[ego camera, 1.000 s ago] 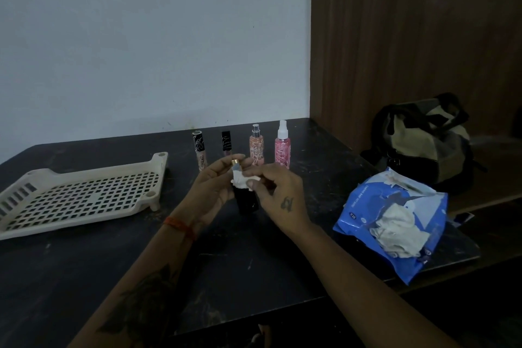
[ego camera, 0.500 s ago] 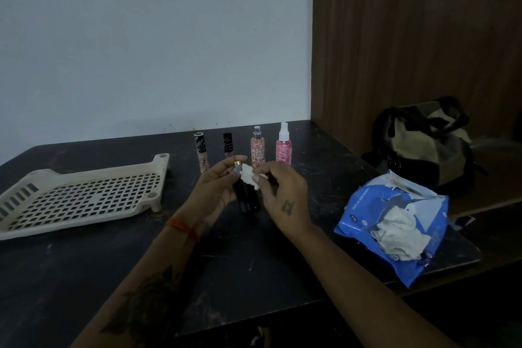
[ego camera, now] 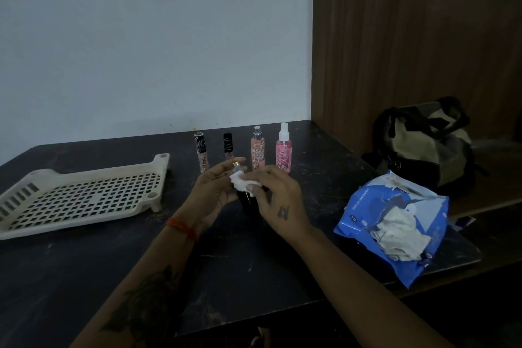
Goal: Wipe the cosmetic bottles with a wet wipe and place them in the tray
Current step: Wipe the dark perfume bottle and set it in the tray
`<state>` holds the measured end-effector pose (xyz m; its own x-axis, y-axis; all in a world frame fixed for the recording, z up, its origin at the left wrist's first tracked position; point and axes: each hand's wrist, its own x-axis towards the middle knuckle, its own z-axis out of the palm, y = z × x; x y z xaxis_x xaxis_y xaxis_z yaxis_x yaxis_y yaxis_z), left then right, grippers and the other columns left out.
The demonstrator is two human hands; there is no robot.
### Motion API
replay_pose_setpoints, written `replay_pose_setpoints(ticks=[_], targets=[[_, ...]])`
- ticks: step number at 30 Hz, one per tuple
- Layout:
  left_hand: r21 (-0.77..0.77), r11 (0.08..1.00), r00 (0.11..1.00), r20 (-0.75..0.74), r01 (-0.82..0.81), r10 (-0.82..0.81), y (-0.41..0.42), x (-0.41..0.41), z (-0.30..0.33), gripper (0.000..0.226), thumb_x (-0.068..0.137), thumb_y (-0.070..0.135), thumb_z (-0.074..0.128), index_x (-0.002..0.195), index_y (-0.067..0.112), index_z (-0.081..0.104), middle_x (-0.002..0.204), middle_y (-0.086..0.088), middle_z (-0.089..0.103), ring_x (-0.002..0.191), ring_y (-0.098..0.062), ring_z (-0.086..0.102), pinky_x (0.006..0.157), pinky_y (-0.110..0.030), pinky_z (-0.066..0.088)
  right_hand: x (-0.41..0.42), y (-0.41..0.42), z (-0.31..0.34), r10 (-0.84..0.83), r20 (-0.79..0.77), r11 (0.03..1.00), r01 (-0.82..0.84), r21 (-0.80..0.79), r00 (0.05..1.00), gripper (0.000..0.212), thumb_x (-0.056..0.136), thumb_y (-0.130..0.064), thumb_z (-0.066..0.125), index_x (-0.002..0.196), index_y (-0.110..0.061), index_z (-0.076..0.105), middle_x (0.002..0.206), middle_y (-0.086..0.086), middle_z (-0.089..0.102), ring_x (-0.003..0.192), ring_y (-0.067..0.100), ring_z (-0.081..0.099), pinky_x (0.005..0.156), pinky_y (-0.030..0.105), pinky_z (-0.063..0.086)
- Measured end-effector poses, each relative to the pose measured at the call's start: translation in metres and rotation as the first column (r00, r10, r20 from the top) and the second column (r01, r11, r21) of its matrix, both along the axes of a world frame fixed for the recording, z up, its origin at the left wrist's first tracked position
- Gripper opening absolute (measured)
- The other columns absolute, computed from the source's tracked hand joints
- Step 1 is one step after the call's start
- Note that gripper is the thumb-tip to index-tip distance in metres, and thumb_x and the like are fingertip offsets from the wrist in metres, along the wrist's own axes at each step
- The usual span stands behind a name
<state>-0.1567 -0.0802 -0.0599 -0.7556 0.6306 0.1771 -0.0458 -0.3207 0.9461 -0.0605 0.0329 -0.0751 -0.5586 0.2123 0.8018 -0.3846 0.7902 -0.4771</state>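
Dark bottle [ego camera: 248, 201] upright, gold-tipped sprayer up, over desk [ego camera: 84, 277] middle; gripped by left hand [ego camera: 210, 192], white wipe [ego camera: 242, 181] pinched against its neck by right hand [ego camera: 278, 201]

dim light — pale wall [ego camera: 141, 51] | wood panel [ego camera: 409, 37] | dark table [ego camera: 84, 277]

Dim, even light is falling across the scene, leaving the dark stone-like table [ego camera: 84, 277] and the brown wooden panel [ego camera: 409, 37] murky, while the pale blue-white wall [ego camera: 141, 37] is catching the most brightness. Shadows are staying soft, no glare is showing, and fine detail is looking smeared and slightly soft, especially toward the table's near edge.
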Motion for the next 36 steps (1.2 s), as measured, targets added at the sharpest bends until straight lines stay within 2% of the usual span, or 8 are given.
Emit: replay_pose_setpoints(ticks=[4, 10, 15, 21, 26, 30, 32, 36], targets=[[-0.013, 1.000, 1.000, 0.021, 0.002, -0.002, -0.001, -0.002, -0.001, 0.023, 0.090, 0.006, 0.047, 0.107, 0.009, 0.061, 0.103, -0.010, 0.067, 0.090, -0.018, 0.068, 0.074, -0.031, 0.058, -0.001, 0.007, 0.001, -0.093, 0.043, 0.985, 0.098, -0.140, 0.995, 0.022, 0.079, 0.004, 0.063, 0.099, -0.003, 0.069, 0.097, 0.012, 0.069, 0.089, 0.017, 0.061, 0.076, -0.001, 0.037], [-0.020, 0.999, 0.999, -0.002, -0.039, 0.039, -0.001, -0.003, -0.003, 0.023, 0.090, 0.007, 0.048, 0.108, 0.011, 0.061, 0.087, -0.001, 0.073, 0.081, -0.014, 0.069, 0.066, -0.029, 0.058, 0.005, 0.003, -0.002, 0.038, 0.136, 0.997, -0.029, -0.067, 0.990, 0.021, 0.072, 0.003, 0.068, 0.087, -0.010, 0.073, 0.090, 0.003, 0.065, 0.081, 0.005, 0.055, 0.074, 0.006, 0.041], [-0.029, 0.998, 0.998, 0.032, -0.050, 0.051, -0.002, -0.003, -0.003, 0.021, 0.089, 0.007, 0.050, 0.106, 0.011, 0.063, 0.096, -0.005, 0.069, 0.088, -0.017, 0.068, 0.072, -0.032, 0.058, 0.004, 0.011, 0.002, -0.118, 0.089, 0.983, 0.129, -0.130, 0.989, 0.018, 0.073, 0.004, 0.067, 0.084, -0.010, 0.072, 0.087, 0.004, 0.067, 0.077, 0.003, 0.052, 0.069, 0.002, 0.038], [-0.029, 0.992, 0.988, 0.088, -0.124, 0.126, -0.001, -0.004, -0.004, 0.022, 0.092, 0.009, 0.047, 0.111, 0.008, 0.059, 0.104, -0.010, 0.065, 0.096, -0.021, 0.064, 0.077, -0.033, 0.056, 0.006, 0.006, 0.000, 0.067, 0.195, 0.998, -0.062, -0.033, 0.979, 0.021, 0.071, 0.004, 0.068, 0.085, -0.010, 0.074, 0.091, 0.003, 0.065, 0.083, 0.009, 0.058, 0.075, 0.006, 0.041], [0.021, 0.987, 0.968, 0.200, -0.157, 0.149, -0.005, -0.005, 0.000, 0.020, 0.094, 0.007, 0.044, 0.106, 0.010, 0.059, 0.104, -0.010, 0.063, 0.096, -0.020, 0.063, 0.086, -0.038, 0.053, 0.014, 0.012, -0.001, 0.054, 0.277, 0.998, -0.056, -0.002, 0.959, 0.020, 0.068, 0.005, 0.068, 0.078, -0.011, 0.075, 0.086, 0.001, 0.068, 0.080, 0.008, 0.061, 0.071, 0.007, 0.043], [0.061, 0.983, 0.955, 0.256, -0.171, 0.150, -0.005, -0.004, 0.003, 0.021, 0.095, 0.008, 0.042, 0.111, 0.008, 0.056, 0.102, -0.011, 0.062, 0.095, -0.020, 0.062, 0.079, -0.037, 0.052, 0.015, 0.015, 0.001, -0.139, 0.087, 0.977, 0.151, -0.151, 0.986, 0.019, 0.071, 0.003, 0.069, 0.081, -0.012, 0.074, 0.082, -0.002, 0.068, 0.073, 0.003, 0.058, 0.068, 0.007, 0.045], [0.074, 0.982, 0.942, 0.305, -0.173, 0.143, -0.004, -0.003, 0.003, 0.020, 0.095, 0.008, 0.042, 0.111, 0.008, 0.055, 0.102, -0.013, 0.062, 0.094, -0.021, 0.062, 0.075, -0.035, 0.053, 0.014, 0.011, 0.003, -0.145, 0.001, 0.968, 0.142, -0.206, 0.989, 0.019, 0.072, 0.002, 0.071, 0.085, -0.012, 0.073, 0.085, -0.002, 0.067, 0.074, 0.003, 0.058, 0.069, 0.008, 0.047], [0.092, 0.978, 0.905, 0.404, -0.187, 0.135, 0.000, 0.001, 0.004, 0.017, 0.095, 0.006, 0.041, 0.095, 0.008, 0.058, 0.093, -0.013, 0.063, 0.088, -0.021, 0.062, 0.069, -0.032, 0.058, 0.011, -0.001, 0.000, -0.074, -0.016, 0.995, 0.073, -0.072, 0.997, 0.018, 0.070, 0.007, 0.070, 0.082, -0.007, 0.071, 0.084, 0.006, 0.065, 0.075, 0.001, 0.054, 0.069, 0.001, 0.040]])
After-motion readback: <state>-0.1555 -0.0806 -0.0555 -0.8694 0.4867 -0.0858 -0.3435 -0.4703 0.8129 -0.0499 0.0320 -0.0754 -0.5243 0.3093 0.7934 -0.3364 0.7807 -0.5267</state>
